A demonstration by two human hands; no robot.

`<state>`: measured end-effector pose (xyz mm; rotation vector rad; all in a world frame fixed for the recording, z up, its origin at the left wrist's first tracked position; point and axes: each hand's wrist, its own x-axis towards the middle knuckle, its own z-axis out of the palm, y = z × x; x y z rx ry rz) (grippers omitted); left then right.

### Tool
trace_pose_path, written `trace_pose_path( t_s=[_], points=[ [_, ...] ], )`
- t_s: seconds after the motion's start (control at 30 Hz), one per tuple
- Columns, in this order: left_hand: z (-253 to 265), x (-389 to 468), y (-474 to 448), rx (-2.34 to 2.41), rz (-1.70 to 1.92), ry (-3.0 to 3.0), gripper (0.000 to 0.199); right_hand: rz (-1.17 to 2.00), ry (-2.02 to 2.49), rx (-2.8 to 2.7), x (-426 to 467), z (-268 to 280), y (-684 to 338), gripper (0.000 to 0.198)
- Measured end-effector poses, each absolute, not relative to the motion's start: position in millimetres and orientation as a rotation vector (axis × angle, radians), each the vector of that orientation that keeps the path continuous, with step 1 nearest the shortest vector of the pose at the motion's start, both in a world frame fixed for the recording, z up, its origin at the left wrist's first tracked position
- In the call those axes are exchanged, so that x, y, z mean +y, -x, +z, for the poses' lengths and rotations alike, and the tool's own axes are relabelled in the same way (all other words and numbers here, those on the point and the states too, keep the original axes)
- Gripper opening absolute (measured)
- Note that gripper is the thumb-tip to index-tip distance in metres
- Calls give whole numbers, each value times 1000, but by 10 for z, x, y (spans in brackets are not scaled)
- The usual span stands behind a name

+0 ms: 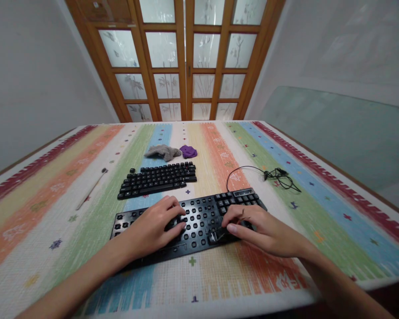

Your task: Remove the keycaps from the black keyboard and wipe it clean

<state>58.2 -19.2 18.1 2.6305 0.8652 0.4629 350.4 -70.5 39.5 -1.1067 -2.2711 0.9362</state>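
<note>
A black keyboard (194, 218) lies in front of me, its left and middle part bare of keycaps, with keycaps still on its right part. My left hand (162, 223) rests on the bare part, thumb and fingers apart. Over the right part, my right hand (249, 223) is closed on a small keycap puller (216, 235) with a shiny metal end, which is low over the keyboard. Its handle is mostly hidden by my fingers. Beyond the keyboard, loose black keycaps (156, 179) lie in rows, a single keycap (132, 170) slightly apart at their upper left.
A small brush (91, 190) lies at the left. A grey cloth (162, 152) and a purple cloth (188, 151) lie behind the keycaps. The keyboard's coiled cable (279, 175) lies to the right. A striped tablecloth (53, 212) covers the table; wooden glazed doors (186, 71) stand behind.
</note>
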Motion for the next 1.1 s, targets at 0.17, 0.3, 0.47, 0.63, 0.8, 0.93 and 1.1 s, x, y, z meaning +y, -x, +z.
trace_pose_path(
  t_s=[0.17, 0.3, 0.47, 0.63, 0.8, 0.93, 1.1],
  points=[
    [179, -306, -676, 753, 377, -2687, 20, 931, 1140, -2247, -768, 322, -3511, 25],
    [137, -351, -707, 721, 292, -2721, 27, 1106, 1166, -2026, -768, 185, -3503, 27],
    [90, -410, -713, 722, 185, -2772, 30, 1293, 1165, -1764, -784, 40, -3458, 29],
    [73, -432, -711, 738, 210, -2787, 30, 978, 1198, -2019, -865, 119, -3344, 24],
    [57, -443, -710, 744, 242, -2792, 29, 691, 1123, -2290, -957, 227, -3184, 19],
    [45, -455, -709, 752, 293, -2774, 28, 629, 1162, -2326, -924, 262, -3131, 21],
    [36, -459, -717, 773, 289, -2772, 29, 771, 1305, -2264, -662, 293, -3132, 32]
  ],
)
